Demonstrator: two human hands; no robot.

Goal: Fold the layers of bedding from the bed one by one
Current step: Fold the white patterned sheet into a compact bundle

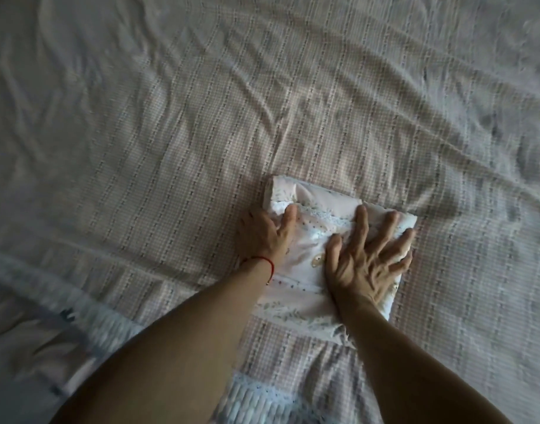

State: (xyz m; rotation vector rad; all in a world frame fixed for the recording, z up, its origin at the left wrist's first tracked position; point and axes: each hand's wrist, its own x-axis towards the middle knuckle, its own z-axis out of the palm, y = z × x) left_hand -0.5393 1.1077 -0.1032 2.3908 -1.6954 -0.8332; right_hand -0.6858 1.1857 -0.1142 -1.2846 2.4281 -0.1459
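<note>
Pale folded sheet (305,258) pinned under right hand (366,261), fingers spread flat; left hand (262,234) curled round its left edge.

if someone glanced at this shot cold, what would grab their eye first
First, the two hands pressing on a small folded printed sheet just below and right of centre: the right hand lies flat on it with fingers spread, and the left hand holds its left edge. Next, the thin red string bracelet on the left wrist. Around them, a wrinkled checked bedspread fills nearly the whole frame.
</note>
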